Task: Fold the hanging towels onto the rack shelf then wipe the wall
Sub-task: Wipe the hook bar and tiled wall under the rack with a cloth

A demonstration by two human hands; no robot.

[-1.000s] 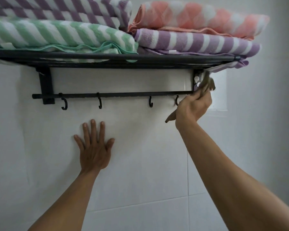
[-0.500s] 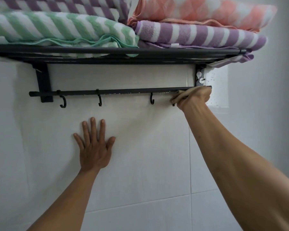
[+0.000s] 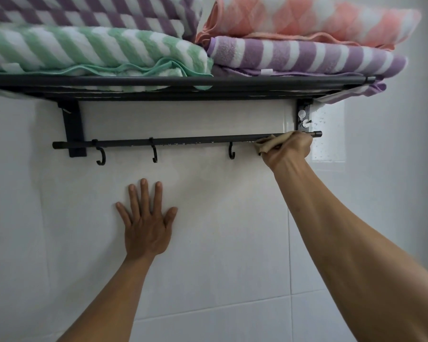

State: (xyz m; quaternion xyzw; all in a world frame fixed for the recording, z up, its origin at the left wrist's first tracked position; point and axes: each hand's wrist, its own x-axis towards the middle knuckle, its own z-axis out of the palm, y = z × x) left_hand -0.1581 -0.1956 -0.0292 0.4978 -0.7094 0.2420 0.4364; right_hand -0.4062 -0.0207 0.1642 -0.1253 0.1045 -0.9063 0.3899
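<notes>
Towels, striped green (image 3: 92,49), purple (image 3: 304,56) and pink (image 3: 314,19), lie folded across the frame's top; right hand (image 3: 288,150) grips a tan cloth (image 3: 269,144) on the rail (image 3: 183,140); left hand (image 3: 146,225) flat, fingers spread, at centre wall (image 3: 220,218).

Single view — a wide-angle camera worn on my head, close to the tiled wall (image 3: 220,255) and facing it squarely, tilted slightly upward. The rack shelf (image 3: 208,81) spans the upper frame and is seen partly from below, its underside bars visible; the folded towels on it run past the top edge. The hook rail (image 3: 171,141) crosses the middle. Both my forearms enter from the bottom edge, the left hand (image 3: 146,228) near centre, the right hand (image 3: 288,150) higher and to the right. Wide-angle distortion bows the shelf line — no second view shares the scene.
</notes>
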